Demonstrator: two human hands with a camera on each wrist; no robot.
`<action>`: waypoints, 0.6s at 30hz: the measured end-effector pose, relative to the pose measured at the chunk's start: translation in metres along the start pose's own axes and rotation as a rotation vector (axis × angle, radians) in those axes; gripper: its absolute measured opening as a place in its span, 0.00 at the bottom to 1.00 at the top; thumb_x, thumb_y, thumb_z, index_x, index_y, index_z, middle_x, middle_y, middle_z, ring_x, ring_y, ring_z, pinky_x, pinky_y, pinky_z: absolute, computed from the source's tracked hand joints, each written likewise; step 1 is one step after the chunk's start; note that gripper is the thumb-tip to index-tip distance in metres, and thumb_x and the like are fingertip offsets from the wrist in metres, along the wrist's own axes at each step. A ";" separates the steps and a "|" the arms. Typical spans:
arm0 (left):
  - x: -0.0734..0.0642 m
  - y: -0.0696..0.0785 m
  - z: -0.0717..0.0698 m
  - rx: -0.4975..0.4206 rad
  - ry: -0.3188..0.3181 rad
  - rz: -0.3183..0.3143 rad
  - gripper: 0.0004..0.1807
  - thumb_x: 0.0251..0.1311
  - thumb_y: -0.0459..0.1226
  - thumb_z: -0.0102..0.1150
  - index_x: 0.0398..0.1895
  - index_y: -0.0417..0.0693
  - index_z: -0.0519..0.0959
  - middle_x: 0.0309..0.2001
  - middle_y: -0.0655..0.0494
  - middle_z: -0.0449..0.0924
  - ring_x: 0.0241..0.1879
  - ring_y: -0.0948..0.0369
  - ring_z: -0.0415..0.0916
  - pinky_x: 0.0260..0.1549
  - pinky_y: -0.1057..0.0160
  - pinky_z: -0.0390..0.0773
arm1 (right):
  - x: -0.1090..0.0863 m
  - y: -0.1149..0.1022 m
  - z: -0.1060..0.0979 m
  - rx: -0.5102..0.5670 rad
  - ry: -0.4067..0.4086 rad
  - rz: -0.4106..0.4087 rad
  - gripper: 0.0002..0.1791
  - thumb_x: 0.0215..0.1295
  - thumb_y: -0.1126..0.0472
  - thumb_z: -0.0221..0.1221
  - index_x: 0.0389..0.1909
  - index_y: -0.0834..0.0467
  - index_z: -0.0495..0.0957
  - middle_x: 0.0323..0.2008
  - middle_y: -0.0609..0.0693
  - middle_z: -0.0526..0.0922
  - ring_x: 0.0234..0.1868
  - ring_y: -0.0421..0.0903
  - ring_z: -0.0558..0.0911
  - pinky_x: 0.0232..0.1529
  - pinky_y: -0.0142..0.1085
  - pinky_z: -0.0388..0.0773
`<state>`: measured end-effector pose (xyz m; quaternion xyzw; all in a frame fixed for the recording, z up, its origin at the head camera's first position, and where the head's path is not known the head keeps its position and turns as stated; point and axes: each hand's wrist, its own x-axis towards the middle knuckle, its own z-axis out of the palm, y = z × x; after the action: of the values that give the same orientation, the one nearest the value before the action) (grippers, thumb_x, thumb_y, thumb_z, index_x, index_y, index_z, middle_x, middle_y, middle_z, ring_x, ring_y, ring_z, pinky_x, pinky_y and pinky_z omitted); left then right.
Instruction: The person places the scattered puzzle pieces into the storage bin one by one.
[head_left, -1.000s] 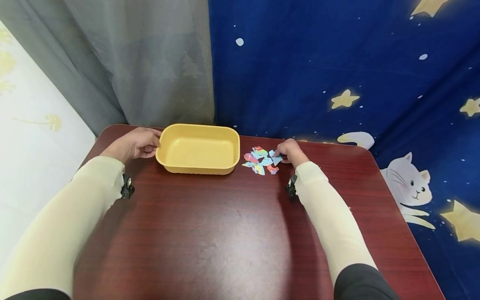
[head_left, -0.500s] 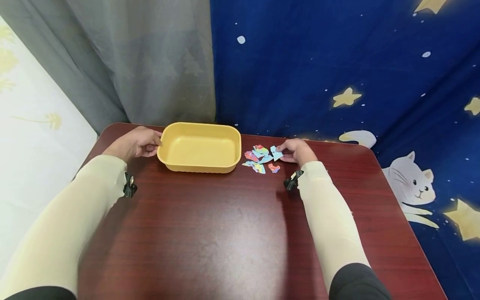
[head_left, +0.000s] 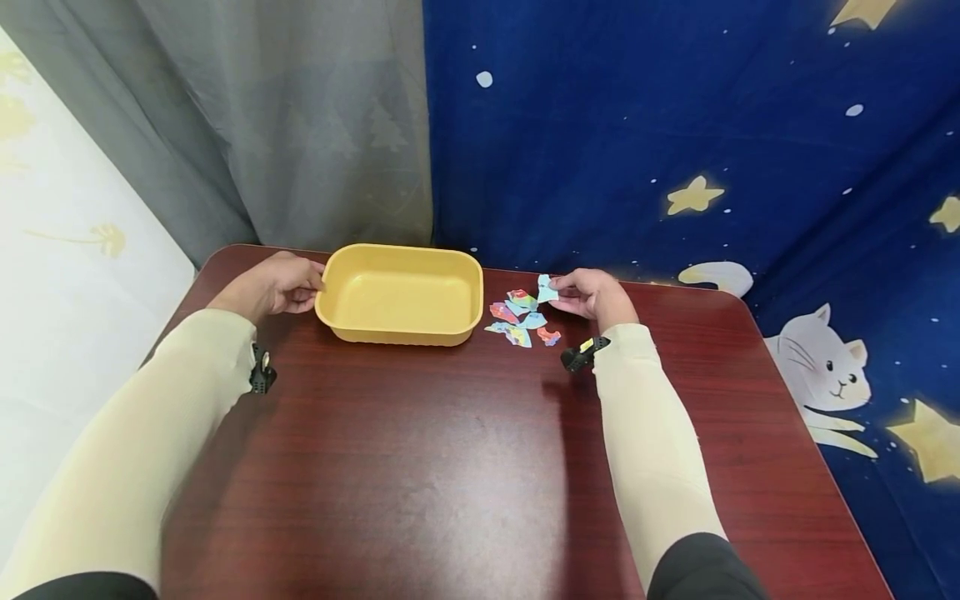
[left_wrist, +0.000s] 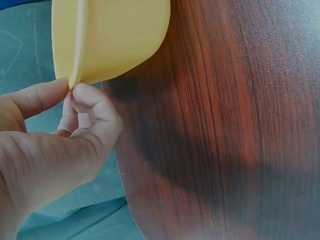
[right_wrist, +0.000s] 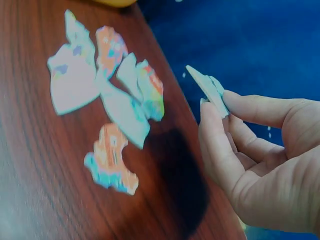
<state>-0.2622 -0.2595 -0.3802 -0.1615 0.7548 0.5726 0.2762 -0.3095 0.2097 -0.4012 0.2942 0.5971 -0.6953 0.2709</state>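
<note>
A yellow rectangular plastic tub (head_left: pixel 400 336) stands near the table's back edge. My left hand (head_left: pixel 276 287) pinches the rim (left_wrist: pixel 78 42) at its left end between thumb and curled fingers. To the tub's right lies a small group of torn paper scraps (head_left: pixel 510 335), light blue, red and yellow. Raised above the table beside them, a light blue paper scrap (right_wrist: pixel 209 87) is pinched between the thumb and fingers of my right hand (head_left: pixel 596 296). Seen edge-on in the right wrist view, the scrap looks layered or folded.
The dark red wooden table (head_left: pixel 420 450) has its back edge close to a grey curtain (head_left: pixel 330 125) and a blue star-patterned curtain (head_left: pixel 570 150). A small red-and-blue scrap (right_wrist: pixel 112 160) lies a little apart from the others.
My right hand has picked up a light blue paper scrap from the group and lifted it up, its wrist turning. The left hand keeps its hold on the tub's rim.
</note>
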 end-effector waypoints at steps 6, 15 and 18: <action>0.000 0.000 -0.001 -0.002 0.007 -0.001 0.28 0.66 0.28 0.45 0.70 0.39 0.59 0.23 0.61 0.79 0.24 0.65 0.78 0.30 0.68 0.79 | -0.002 0.001 0.015 -0.036 -0.054 -0.033 0.30 0.65 0.76 0.53 0.68 0.57 0.67 0.47 0.52 0.68 0.44 0.45 0.75 0.58 0.40 0.74; 0.002 -0.002 -0.001 -0.029 0.008 0.002 0.27 0.65 0.28 0.46 0.68 0.39 0.60 0.21 0.62 0.78 0.22 0.66 0.77 0.29 0.68 0.79 | -0.003 0.003 0.033 -0.085 -0.098 -0.070 0.32 0.65 0.77 0.53 0.68 0.54 0.68 0.46 0.53 0.70 0.43 0.46 0.75 0.58 0.42 0.74; 0.001 -0.001 -0.001 -0.032 0.007 0.001 0.27 0.65 0.28 0.46 0.69 0.39 0.60 0.21 0.61 0.77 0.22 0.66 0.76 0.29 0.68 0.79 | -0.005 0.001 0.038 -0.077 -0.114 -0.084 0.31 0.65 0.77 0.53 0.68 0.55 0.68 0.44 0.53 0.72 0.40 0.47 0.78 0.58 0.44 0.74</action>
<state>-0.2624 -0.2609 -0.3811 -0.1674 0.7467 0.5841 0.2708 -0.3088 0.1717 -0.3938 0.2180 0.6189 -0.6982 0.2862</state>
